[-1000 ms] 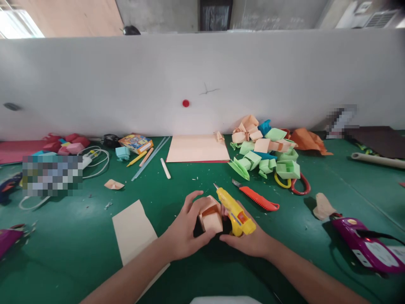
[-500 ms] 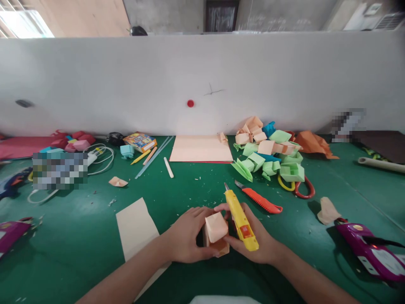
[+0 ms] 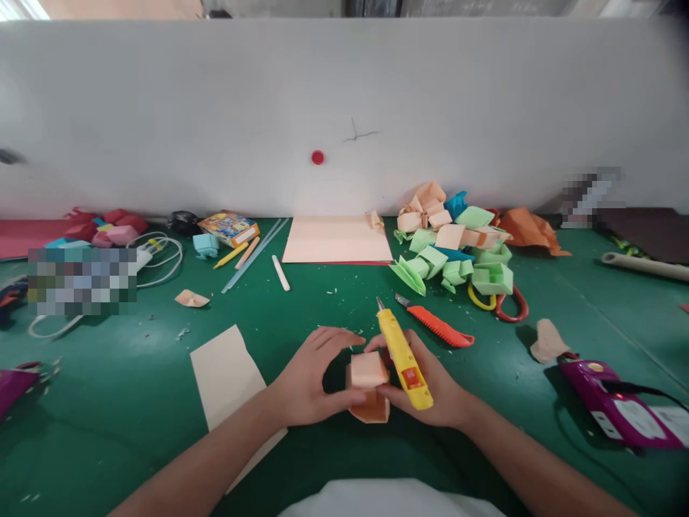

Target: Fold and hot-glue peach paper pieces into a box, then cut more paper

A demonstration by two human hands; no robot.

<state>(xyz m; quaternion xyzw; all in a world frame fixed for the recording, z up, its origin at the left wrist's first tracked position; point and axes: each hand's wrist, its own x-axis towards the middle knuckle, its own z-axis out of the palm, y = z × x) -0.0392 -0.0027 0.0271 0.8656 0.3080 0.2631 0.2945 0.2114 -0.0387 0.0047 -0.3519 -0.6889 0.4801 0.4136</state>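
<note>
A small folded paper box [image 3: 369,370], peach on top with a darker orange lower part, is between my hands, low in the head view. My right hand [image 3: 433,380] is closed, its fingertips gripping the box's right side. Across that same hand lies a yellow utility knife [image 3: 403,359] with a red slider, its metal tip pointing away from me. My left hand [image 3: 312,380] curves around the left side with fingers and thumb apart. Its thumb touches the box; the other fingers are raised beside the far edge, and I cannot tell whether they touch.
A cut paper sheet [image 3: 229,373] lies under my left forearm. Ahead are a red utility knife [image 3: 441,327], scissors [image 3: 512,305], a pile of folded paper pieces [image 3: 452,248] and a peach sheet [image 3: 334,240]. A purple glue gun [image 3: 619,406] is at right, a white wall behind.
My left hand has loosened from the box, its fingers lifting and a gap opening. The box has tilted slightly in my right hand. The view has tipped down a little.
</note>
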